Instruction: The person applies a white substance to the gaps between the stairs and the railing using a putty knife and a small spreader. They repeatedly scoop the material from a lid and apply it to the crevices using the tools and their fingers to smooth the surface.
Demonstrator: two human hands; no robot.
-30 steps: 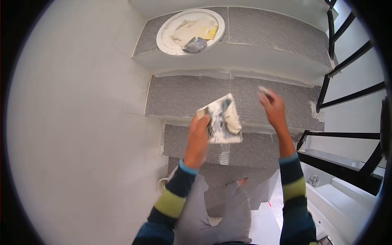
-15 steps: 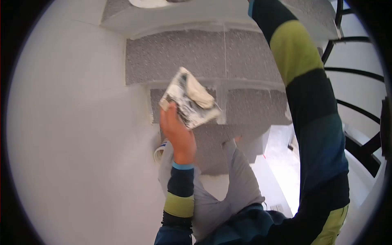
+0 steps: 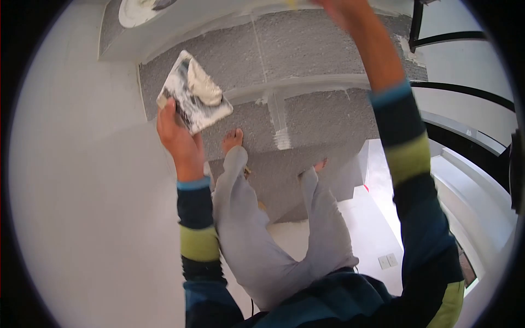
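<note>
My left hand point(image 3: 180, 142) grips the lower left edge of a flat, square plasterer's hawk point(image 3: 188, 112), its fingers hidden beneath. A thick lump of off-white putty point(image 3: 203, 86) lies on the hawk, with thin smears around it. My right hand point(image 3: 342, 12) is at the top edge of the view, blurred and partly cut off. Close by it, a small yellowish thing point(image 3: 291, 4) shows at the border; whether my right fingers hold it is not visible.
Grey, rough-faced steps point(image 3: 322, 117) with pale putty along their joints curve around me. A round white container point(image 3: 136, 12) sits on a step at upper left. Black railing bars point(image 3: 459, 93) run along the right, and a white wall point(image 3: 82, 191) stands at left.
My left hand and the hawk have moved up and left in the view. My right hand has come partly into view at the top. My left foot now shows on a step.
</note>
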